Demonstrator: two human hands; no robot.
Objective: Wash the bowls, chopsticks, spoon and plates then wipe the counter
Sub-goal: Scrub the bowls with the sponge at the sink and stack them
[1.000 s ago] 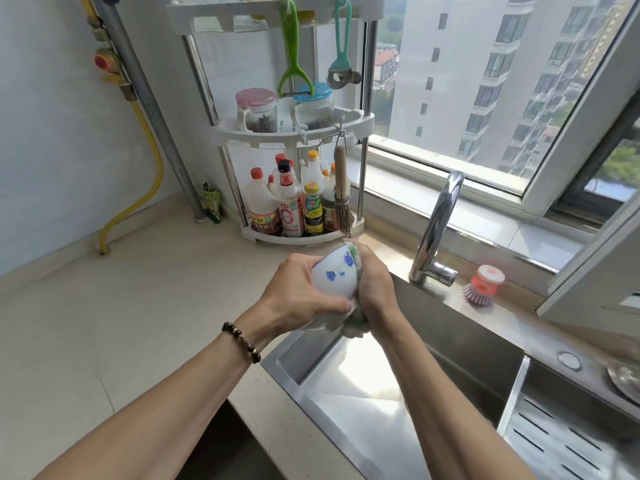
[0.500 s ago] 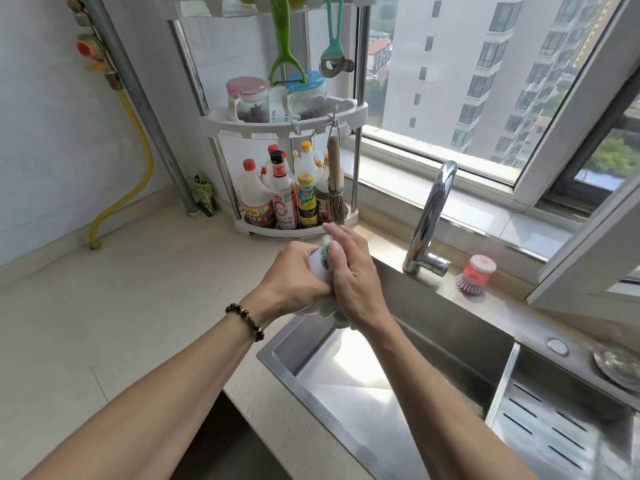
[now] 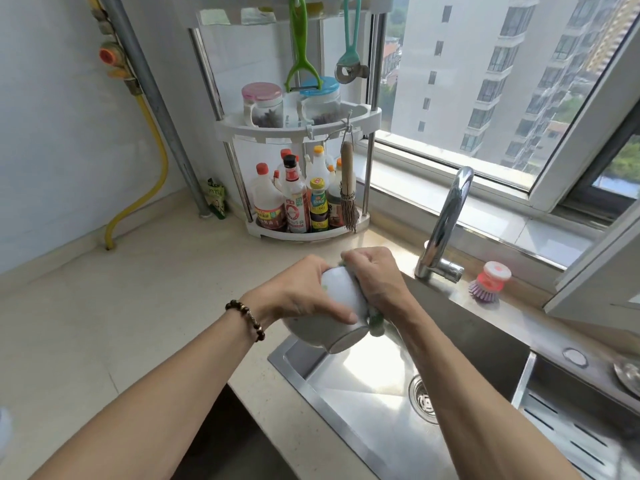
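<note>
The left hand (image 3: 304, 292) holds a white bowl (image 3: 336, 308) above the near-left corner of the steel sink (image 3: 374, 403), its grip curled round the bowl's outer wall with the thumb lying along the lower side. The bowl is tipped on its side, its foot ring turned toward the camera and down to the right, its mouth facing away toward the right hand. A beaded bracelet (image 3: 246, 318) sits on the left wrist.

The right hand (image 3: 377, 275) is curled in a tight grip on a green scouring cloth (image 3: 375, 323), which it presses against the far right side of the bowl; a green end hangs out below the hand, and a little more shows above the knuckles. How much of the cloth lies inside the bowl is hidden.

The sink basin shows a drain (image 3: 423, 400) to the right of the bowl. A chrome tap (image 3: 446, 220) rises at the far edge of the sink, and a red and purple dish brush (image 3: 488, 280) stands just right of it on the ledge. On the pale table (image 3: 121, 306), in the far corner, a white tiered rack (image 3: 304, 133) carries sauce bottles (image 3: 294, 199) below and two lidded jars (image 3: 263, 103) above, with a small whisk brush (image 3: 348, 192) hanging at its right side.
</note>
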